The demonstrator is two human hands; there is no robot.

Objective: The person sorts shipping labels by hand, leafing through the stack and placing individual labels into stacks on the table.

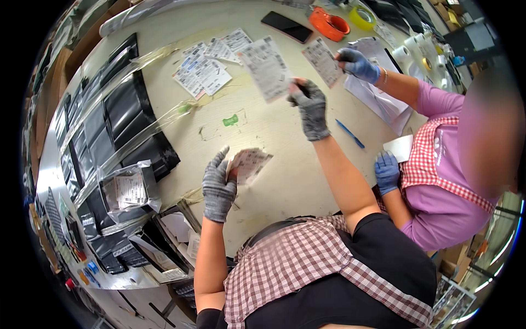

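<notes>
Far left: black plastic bags (pixel 129 107) under clear tape, clear-wrapped pack (pixel 131 189) with printed paper inside below them. Next, loose labels (pixel 203 77) flat on the tabletop (pixel 290 175), straight up the picture from the left hand (pixel 218 189) and well apart from it.

Left hand, grey glove: thumb and fingers closed round a folded or fanned label stack (pixel 251 164), which sticks out to the right toward the middle; index finger points up, off the paper. Stack sits below and left of the other hand.

Single label (pixel 266 68): slightly blurred, up and right of the stack, just beside the loose labels in view. Long axis slants upper left to lower right. Right hand (pixel 311 109), grey glove, is nearer by far: its fingertips pinch the lower right corner, so the sheet extends away up-left. Gap to tabletop: can't tell.

Further right: blue pen (pixel 349 133) lying slanted, then co-worker's upper hand (pixel 359 66), blue glove, by a printed strip (pixel 322 61); grip unclear. Co-worker's lower hand (pixel 387 171) touches a white pad (pixel 399 148).
</notes>
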